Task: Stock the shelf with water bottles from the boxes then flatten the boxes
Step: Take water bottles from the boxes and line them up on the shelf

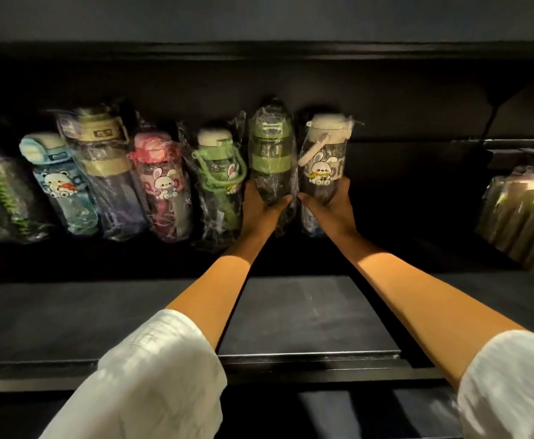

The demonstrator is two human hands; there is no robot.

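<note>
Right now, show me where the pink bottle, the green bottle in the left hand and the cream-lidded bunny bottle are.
pink bottle (159, 182): head view, on its bunny sticker.
green bottle (270, 160): head view, on its light green band.
cream-lidded bunny bottle (322, 169): head view, on its bunny sticker.

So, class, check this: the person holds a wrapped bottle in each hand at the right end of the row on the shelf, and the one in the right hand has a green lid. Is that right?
Not quite. The head view shows the right hand holding the bottle with a cream lid; the green bottle is in the left hand. The rest stands: both are wrapped, at the row's right end on the shelf.
</note>
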